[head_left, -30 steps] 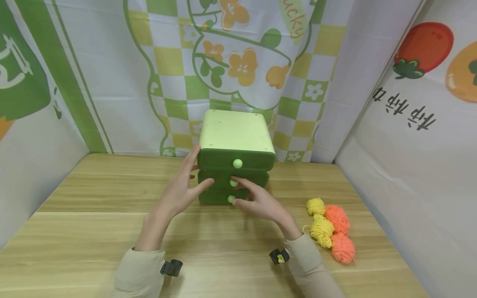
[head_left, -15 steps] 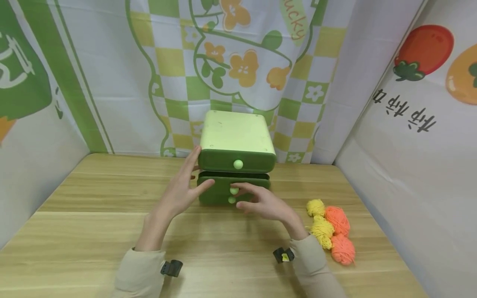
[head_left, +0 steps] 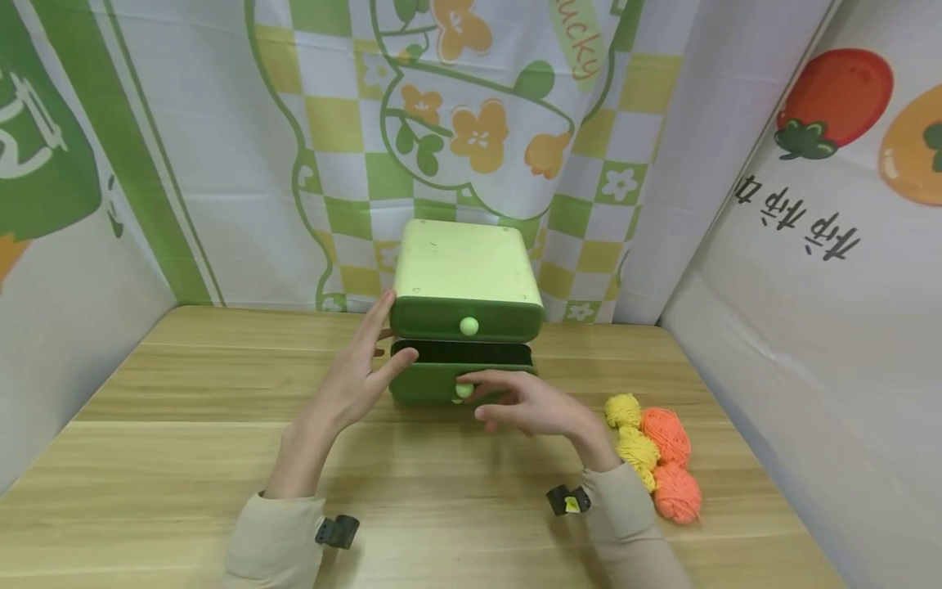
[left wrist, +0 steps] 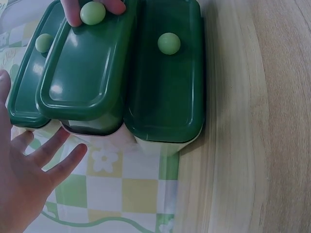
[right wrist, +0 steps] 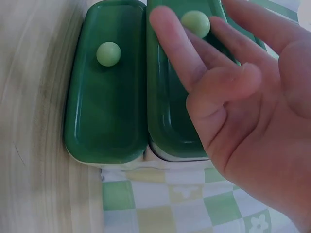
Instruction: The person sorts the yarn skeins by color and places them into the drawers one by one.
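Note:
A small cabinet (head_left: 468, 262) with a pale green top and three dark green drawers stands at the back of the table. Its middle drawer (head_left: 427, 381) is pulled partway out, its dark inside showing above the front. My right hand (head_left: 543, 406) holds the middle drawer's round knob (left wrist: 92, 13) between its fingers. Against the cabinet's left side, my left hand (head_left: 346, 384) rests with fingers spread and thumb apart. The top drawer (head_left: 508, 321) and bottom drawer (left wrist: 165, 97) are closed.
Yellow yarn balls (head_left: 637, 451) and orange yarn balls (head_left: 677, 493) lie together at the right of the wooden table (head_left: 184, 458). A patterned cloth (head_left: 338, 164) hangs close behind the cabinet.
The middle drawer has slid out toward me from its closed position, with my right hand moving back along with its knob. My left hand has stayed at the cabinet's side.

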### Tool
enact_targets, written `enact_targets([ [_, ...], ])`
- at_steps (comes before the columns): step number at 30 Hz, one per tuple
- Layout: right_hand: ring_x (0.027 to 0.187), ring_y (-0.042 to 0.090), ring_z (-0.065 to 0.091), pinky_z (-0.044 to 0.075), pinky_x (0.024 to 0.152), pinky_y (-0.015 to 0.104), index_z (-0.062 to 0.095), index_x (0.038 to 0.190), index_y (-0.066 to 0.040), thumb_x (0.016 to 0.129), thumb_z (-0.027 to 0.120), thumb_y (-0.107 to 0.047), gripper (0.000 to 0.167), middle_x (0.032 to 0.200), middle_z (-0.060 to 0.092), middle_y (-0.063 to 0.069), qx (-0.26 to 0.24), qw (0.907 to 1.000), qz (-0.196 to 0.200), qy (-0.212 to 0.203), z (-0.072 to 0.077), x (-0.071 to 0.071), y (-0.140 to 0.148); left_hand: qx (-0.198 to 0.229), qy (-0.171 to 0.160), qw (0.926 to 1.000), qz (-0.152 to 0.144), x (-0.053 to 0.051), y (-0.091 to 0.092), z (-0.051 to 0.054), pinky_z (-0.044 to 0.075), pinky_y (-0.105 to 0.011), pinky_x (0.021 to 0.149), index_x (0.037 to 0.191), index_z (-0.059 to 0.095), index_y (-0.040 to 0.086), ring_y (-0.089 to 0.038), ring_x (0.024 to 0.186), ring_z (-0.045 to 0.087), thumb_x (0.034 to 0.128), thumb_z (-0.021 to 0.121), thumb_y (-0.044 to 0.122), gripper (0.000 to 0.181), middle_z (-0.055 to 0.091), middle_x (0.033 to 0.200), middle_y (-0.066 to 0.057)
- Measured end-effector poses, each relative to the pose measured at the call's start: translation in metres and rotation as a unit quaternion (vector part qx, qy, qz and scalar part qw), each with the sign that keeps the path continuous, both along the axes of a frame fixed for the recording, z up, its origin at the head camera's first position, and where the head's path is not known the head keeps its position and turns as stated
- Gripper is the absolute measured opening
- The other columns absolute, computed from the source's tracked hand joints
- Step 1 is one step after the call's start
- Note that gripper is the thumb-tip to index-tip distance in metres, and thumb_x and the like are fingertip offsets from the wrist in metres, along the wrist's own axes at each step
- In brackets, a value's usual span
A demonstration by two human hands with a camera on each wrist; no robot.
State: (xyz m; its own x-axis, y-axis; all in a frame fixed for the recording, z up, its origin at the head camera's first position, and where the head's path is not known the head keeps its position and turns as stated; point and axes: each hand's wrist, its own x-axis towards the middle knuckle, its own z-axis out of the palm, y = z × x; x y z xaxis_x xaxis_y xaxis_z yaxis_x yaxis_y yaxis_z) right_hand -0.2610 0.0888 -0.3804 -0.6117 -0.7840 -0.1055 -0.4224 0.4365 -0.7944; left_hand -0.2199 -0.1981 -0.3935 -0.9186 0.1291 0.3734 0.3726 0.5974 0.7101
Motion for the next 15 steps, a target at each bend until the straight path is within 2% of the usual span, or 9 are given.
enact_targets([
  [7,0.094,0.034,0.071,0.038,0.040,0.022,0.050,0.146,-0.031,0.101,0.059,-0.028,0.046,0.131,0.066,-0.003,0.000,0.9993,0.028,-0.025,0.0050,0.0002,0.0059,0.000,0.004,1.0000,-0.001,-0.0002,-0.0001,0.0008,0.047,-0.054,0.105,0.158,-0.003,0.041,-0.033,0.139,0.045,0.0999,0.051,0.053,0.081,-0.001,0.167,0.012],
  [13,0.092,0.025,0.072,0.040,0.041,0.023,0.050,0.145,-0.035,0.101,0.059,-0.029,0.045,0.131,0.065,-0.004,0.013,0.9987,0.038,-0.031,0.0080,0.0021,0.0073,0.000,0.005,1.0000,-0.002,0.0006,-0.0006,0.0004,0.047,-0.054,0.105,0.158,-0.003,0.042,-0.033,0.138,0.046,0.0994,0.053,0.052,0.082,-0.001,0.167,0.012],
  [15,0.092,0.026,0.071,0.040,0.041,0.023,0.050,0.145,-0.035,0.101,0.059,-0.028,0.045,0.131,0.066,-0.004,0.015,0.9987,0.039,-0.029,0.0081,0.0022,0.0075,0.000,0.003,1.0000,-0.002,0.0001,-0.0007,0.0000,0.047,-0.054,0.106,0.158,-0.003,0.042,-0.033,0.139,0.045,0.0994,0.053,0.052,0.082,-0.001,0.167,0.013],
])
